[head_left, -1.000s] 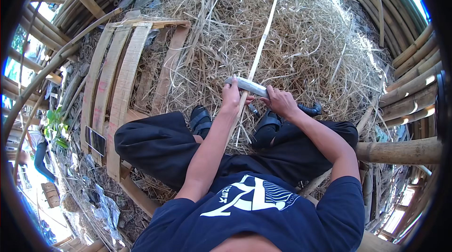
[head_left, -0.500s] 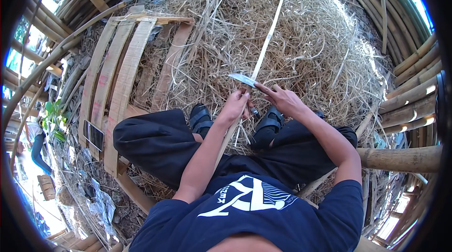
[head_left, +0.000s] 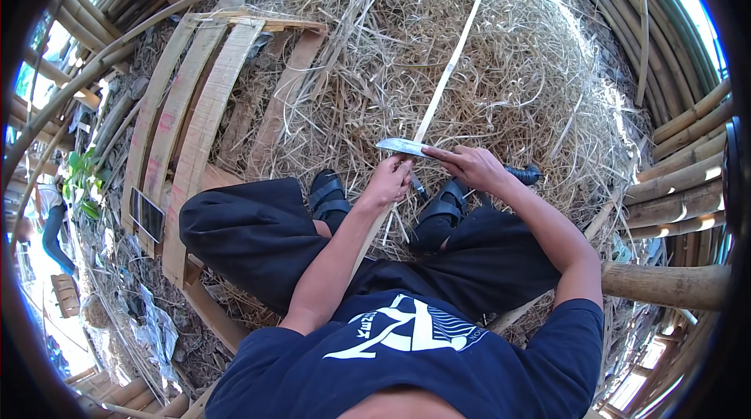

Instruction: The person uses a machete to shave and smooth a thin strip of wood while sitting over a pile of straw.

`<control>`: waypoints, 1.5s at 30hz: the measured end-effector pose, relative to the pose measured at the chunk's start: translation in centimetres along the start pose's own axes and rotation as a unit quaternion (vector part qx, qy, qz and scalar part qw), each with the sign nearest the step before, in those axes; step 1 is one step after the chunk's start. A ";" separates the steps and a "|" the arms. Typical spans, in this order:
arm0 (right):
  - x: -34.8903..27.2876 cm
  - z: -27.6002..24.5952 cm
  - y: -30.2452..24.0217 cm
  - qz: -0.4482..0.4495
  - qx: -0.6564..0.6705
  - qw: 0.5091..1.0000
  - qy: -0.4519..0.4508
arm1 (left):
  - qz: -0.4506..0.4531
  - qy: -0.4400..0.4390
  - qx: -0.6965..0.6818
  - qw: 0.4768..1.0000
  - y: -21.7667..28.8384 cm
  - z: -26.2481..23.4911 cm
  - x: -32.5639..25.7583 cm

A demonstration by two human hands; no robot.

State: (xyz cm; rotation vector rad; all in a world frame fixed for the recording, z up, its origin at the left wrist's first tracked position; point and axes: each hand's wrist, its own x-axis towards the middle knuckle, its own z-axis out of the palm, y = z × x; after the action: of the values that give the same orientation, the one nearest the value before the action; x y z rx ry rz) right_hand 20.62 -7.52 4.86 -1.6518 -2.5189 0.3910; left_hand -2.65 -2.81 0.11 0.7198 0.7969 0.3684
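A long, pale bamboo strip runs from my lap outward over the shavings. My left hand is closed round it just in front of my feet. My right hand grips a knife whose curved, bright blade lies across the strip, just beyond my left fingers. The right fingertips rest near the base of the blade; the grip itself is mostly hidden by the hand. A dark, rounded end juts out past my right wrist; I cannot tell whether it belongs to the knife.
Loose bamboo shavings cover the ground ahead. A wooden slatted pallet stands at left, with a flat dark device on it. Bamboo poles line the right side. Another person is at the far left.
The knife blade has shifted nearer to my left hand along the strip and turned more level. My right hand has moved slightly with it; the left still holds the strip.
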 end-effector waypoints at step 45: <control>-3.5 -1.2 3.0 0.172 0.034 0.982 -0.067 | 0.045 0.103 -0.024 0.993 1.5 0.3 4.6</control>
State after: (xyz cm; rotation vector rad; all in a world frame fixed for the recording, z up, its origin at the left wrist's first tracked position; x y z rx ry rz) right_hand 24.97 -9.35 5.39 -2.1000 -2.2703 0.6309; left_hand 0.50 0.65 -1.03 0.6812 0.9484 0.5476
